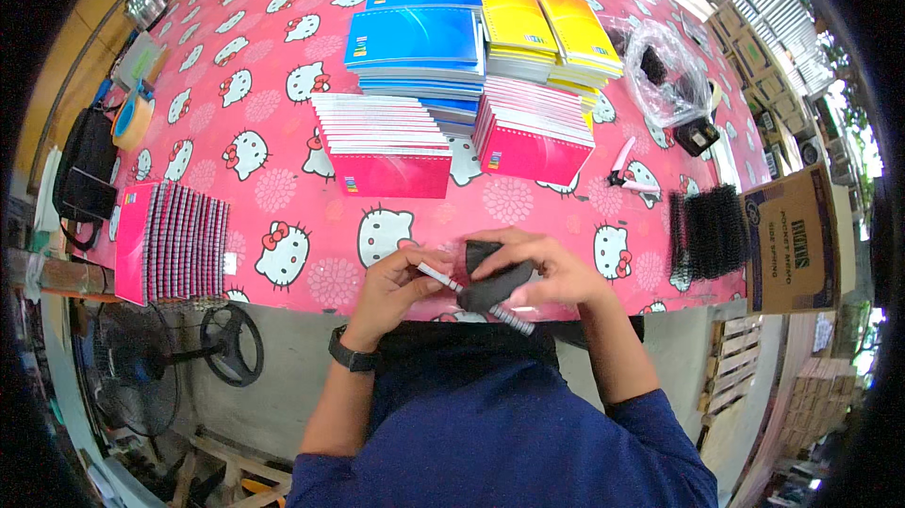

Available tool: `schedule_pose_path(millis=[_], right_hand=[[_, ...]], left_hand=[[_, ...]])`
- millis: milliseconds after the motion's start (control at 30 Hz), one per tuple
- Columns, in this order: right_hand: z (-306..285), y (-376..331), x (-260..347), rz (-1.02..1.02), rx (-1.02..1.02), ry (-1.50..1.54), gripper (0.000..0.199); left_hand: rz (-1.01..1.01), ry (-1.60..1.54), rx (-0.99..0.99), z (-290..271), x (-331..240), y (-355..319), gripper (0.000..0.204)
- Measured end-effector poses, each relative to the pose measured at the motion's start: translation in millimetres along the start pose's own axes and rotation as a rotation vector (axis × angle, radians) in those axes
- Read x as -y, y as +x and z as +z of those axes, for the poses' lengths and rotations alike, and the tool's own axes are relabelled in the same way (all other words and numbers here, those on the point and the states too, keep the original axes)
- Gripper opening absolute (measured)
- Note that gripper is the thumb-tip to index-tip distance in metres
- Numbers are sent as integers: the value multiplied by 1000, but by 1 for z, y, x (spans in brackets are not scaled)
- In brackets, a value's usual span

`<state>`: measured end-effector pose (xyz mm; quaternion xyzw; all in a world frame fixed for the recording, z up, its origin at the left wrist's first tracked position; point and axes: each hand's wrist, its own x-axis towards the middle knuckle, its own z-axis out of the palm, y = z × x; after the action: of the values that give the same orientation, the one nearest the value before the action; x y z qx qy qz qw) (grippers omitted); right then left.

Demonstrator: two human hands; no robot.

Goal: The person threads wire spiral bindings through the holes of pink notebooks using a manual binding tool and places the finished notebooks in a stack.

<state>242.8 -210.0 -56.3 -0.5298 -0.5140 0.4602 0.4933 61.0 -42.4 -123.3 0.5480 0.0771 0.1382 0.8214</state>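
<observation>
Close to the near edge of the table, my left hand (pixel 396 284) grips a thin notebook (pixel 511 319) by one end. Seen edge-on, the notebook slants down to the right, with dark stripes like a spiral binding along its edge. My right hand (pixel 542 268) is wrapped round a dark grey block-like piece (pixel 498 288), pressed against the notebook's edge; its exact kind does not show. Beyond my hands lie two fanned stacks of pink notebooks (pixel 396 173). At the far left of the table stands a row of spiral-bound pink notebooks (pixel 179 244).
Stacks of blue notebooks (pixel 412 37) and yellow notebooks (pixel 517 18) stand farther back. Pink-handled pliers (pixel 630 173) lie to the right, near black spiral coils (pixel 709 233) and a cardboard box (pixel 794 244). A clear plastic bag (pixel 667 74), tape roll (pixel 132 120) and black bag (pixel 85 173) line the sides.
</observation>
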Motion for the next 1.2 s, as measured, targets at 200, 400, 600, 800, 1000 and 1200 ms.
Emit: schedule_pose_path(millis=[200, 400, 600, 800, 1000, 1200], right_hand=[[12, 12, 5, 23, 12, 91, 57], [17, 14, 9, 32, -8, 40, 68], [9, 12, -2, 110, -88, 191, 58], [10, 10, -7, 94, -177, 234, 64], [-27, -5, 4, 121, -428, -760, 60], [30, 12, 35, -77, -469, -825, 36]], left_hand=[[105, 103, 18, -3, 3, 2, 19], [20, 47, -36, -5, 5, 1, 20], [11, -128, -62, -4, 8, 3, 26], [34, -142, -52, -3, 7, -1, 23], [-32, -35, -228, 14, -7, 5, 23], [50, 12, -185, 30, -19, 7, 19]])
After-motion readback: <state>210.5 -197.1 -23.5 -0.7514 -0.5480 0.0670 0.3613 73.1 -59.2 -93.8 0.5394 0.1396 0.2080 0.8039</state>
